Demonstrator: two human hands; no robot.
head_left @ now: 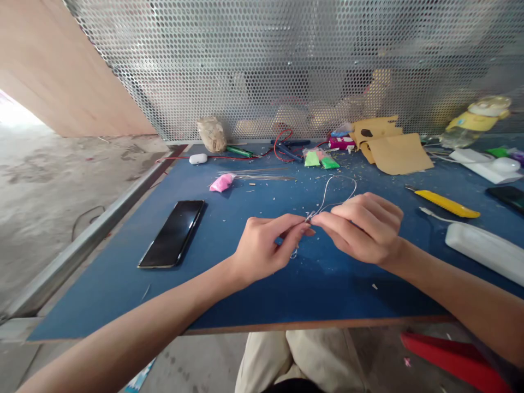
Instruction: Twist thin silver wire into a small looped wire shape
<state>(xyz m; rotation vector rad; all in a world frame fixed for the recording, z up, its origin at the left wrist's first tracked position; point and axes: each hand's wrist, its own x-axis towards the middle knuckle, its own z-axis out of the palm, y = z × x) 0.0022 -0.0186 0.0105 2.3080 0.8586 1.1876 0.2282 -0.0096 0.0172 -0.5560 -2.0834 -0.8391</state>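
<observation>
Over the middle of the blue table, my left hand (pixel 272 243) and my right hand (pixel 364 226) meet fingertip to fingertip. Between them is a thin white cord (pixel 326 191), which loops up and away behind my right fingers. My left thumb and forefinger pinch the cord where it bunches into a small tangle. The right fingertips are closed on the cord just beside that spot. A short bit of it hangs below my left fingers. Whether anything small sits inside the pinch is hidden.
A black phone (pixel 172 234) lies at left, near a pink bag (pixel 222 183) and thin metal rods (pixel 262 176). Pliers (pixel 289 148), brown paper (pixel 399 153) and a bottle (pixel 475 121) line the perforated metal panel (pixel 286 65). A yellow utility knife (pixel 446 203) and white device (pixel 487 251) are at right.
</observation>
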